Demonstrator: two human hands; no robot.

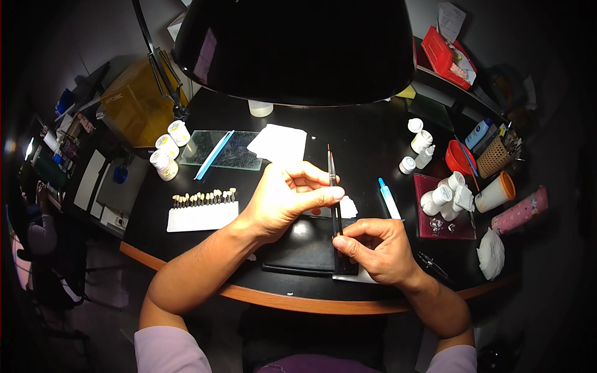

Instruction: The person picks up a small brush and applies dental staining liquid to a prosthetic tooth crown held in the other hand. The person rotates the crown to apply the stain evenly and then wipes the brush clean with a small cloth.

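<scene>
— While the big black lamp (292, 50) hangs over the dark tabletop (367, 143), what are the two hands doing?

— Both of them have hold of one thin brush (333, 186). It stands almost straight up and down in the middle, over a flat black tray (305, 248) near the front edge.

— How does the right hand (379, 248) hold it?

— Its grip is closed tight on the low end of the brush. The thumb and first finger pinch the stick, and the other fingers curl in under the palm. The wrist bends in from the lower right.

— And the left hand (283, 196)?

— That one comes in from the lower left with the arm stretched across. Its fingers are curled too, and the thumb tip and a fingertip press on the brush higher up, about halfway along. I cannot tell if anything small sits inside that grip.

— What lies close by?

— A white strip with a row of little tooth samples (204, 208) sits to the left. A glass plate (227, 149) with a blue stick on it is behind that, next to some small white jars (166, 155). A blue-tipped syringe (389, 198) lies just right of the brush.
</scene>
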